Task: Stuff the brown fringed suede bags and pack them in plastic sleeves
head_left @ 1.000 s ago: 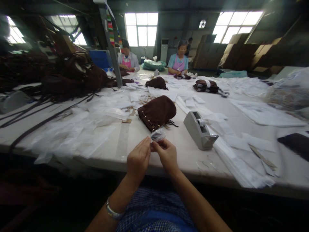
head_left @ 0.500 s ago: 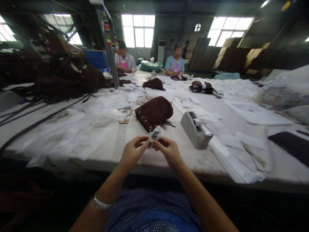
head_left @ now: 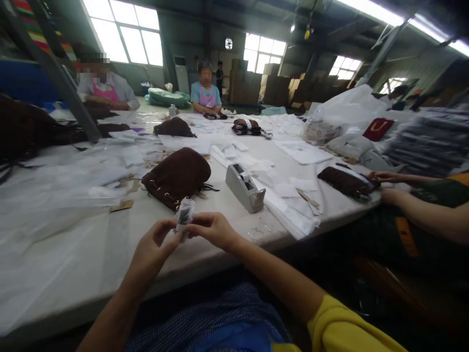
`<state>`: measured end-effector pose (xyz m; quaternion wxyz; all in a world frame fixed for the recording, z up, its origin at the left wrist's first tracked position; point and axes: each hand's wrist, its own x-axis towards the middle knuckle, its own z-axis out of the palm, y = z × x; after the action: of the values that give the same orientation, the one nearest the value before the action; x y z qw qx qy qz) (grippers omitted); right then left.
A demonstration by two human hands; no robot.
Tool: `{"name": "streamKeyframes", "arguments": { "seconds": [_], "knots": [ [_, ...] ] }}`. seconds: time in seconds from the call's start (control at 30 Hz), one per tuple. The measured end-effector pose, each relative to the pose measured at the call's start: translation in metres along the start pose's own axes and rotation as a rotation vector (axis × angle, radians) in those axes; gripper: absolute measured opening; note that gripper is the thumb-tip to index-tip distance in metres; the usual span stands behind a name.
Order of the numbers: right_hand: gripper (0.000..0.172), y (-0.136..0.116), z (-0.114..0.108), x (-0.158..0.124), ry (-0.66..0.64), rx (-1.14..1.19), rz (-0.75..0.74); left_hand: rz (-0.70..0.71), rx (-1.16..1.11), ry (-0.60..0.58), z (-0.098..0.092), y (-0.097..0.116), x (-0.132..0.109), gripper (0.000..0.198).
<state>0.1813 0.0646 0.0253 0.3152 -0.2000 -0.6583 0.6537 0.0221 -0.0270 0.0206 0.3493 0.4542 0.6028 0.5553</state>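
Observation:
My left hand [head_left: 152,249] and my right hand [head_left: 214,231] are both closed on a small dark item wrapped in thin whitish film [head_left: 185,213]. They pinch it between thumbs and fingers from either side, above the table's front part. What lies inside the wrapping is too small to tell. Just behind it rests a dark brown drawstring bag [head_left: 179,173], lying on its side with gold eyelets along its mouth. A grey tape dispenser [head_left: 244,190] stands to the right of the bag, apart from both hands.
Translucent plastic bags [head_left: 69,195] cover the table's left side. White sheets [head_left: 289,215] lie right of the dispenser. Farther back are another brown bag [head_left: 174,127] and a brown bundle [head_left: 246,127]. A co-worker's hands [head_left: 390,188] touch a brown folded bundle [head_left: 346,181] at right. Two people work across the table.
My view has swung to the right, bringing the co-worker at the right into sight. Both hands keep hold of the wrapped item, which now stands more upright.

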Motion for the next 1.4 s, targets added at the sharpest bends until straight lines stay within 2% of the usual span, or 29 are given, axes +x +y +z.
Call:
{"name": "streamKeyframes", "arguments": {
  "seconds": [0.1,0.2,0.23,0.27,0.33,0.4,0.47,0.6,0.77,0.87,1.03,1.13,1.23,1.3,1.4],
  "knots": [
    [0.03,-0.016,-0.029,-0.005,0.079,-0.312,-0.086,0.045,0.175,0.057,0.002,-0.008,0.004,0.04],
    [0.025,-0.041,-0.087,-0.011,0.373,-0.666,-0.253,0.041,0.327,0.104,-0.001,-0.016,0.005,0.042],
    [0.024,-0.048,-0.11,-0.012,0.478,-0.742,-0.261,0.032,0.342,0.108,-0.002,-0.018,0.005,0.043],
    [0.023,-0.053,-0.132,-0.014,0.578,-0.791,-0.239,0.022,0.339,0.11,-0.003,-0.021,0.005,0.044],
    [0.018,-0.057,-0.17,-0.016,0.69,-0.758,-0.057,-0.005,0.313,0.11,-0.003,-0.025,0.004,0.046],
    [0.02,-0.055,-0.193,-0.017,0.679,-0.668,0.108,-0.027,0.298,0.116,-0.001,-0.029,0.003,0.048],
    [0.029,-0.049,-0.202,-0.018,0.624,-0.57,0.187,-0.03,0.302,0.124,0.0,-0.033,0.002,0.048],
    [0.039,-0.049,-0.196,-0.017,0.581,-0.402,0.22,-0.018,0.303,0.132,0.001,-0.039,0.001,0.05],
    [0.028,-0.071,-0.183,-0.032,0.696,-0.222,0.118,-0.038,0.268,0.144,0.0,-0.041,-0.001,0.05],
    [0.03,-0.073,-0.178,-0.05,0.716,-0.163,0.16,-0.068,0.246,0.147,0.0,-0.04,-0.002,0.05],
    [0.038,-0.04,-0.176,-0.07,0.735,-0.056,0.268,-0.081,0.181,0.151,-0.001,-0.041,-0.001,0.053],
    [0.041,-0.015,-0.176,-0.073,0.822,-0.071,0.256,-0.085,0.12,0.167,-0.002,-0.045,0.001,0.052],
    [0.04,-0.003,-0.165,-0.078,0.872,-0.095,0.231,-0.089,0.08,0.184,-0.001,-0.047,0.002,0.052],
    [0.037,-0.003,-0.147,-0.081,0.816,-0.135,0.194,-0.07,0.076,0.192,0.002,-0.044,0.002,0.052],
    [0.029,-0.012,-0.102,-0.077,0.567,-0.232,0.111,-0.004,0.057,0.187,0.009,-0.037,0.002,0.05]
  ]
}}
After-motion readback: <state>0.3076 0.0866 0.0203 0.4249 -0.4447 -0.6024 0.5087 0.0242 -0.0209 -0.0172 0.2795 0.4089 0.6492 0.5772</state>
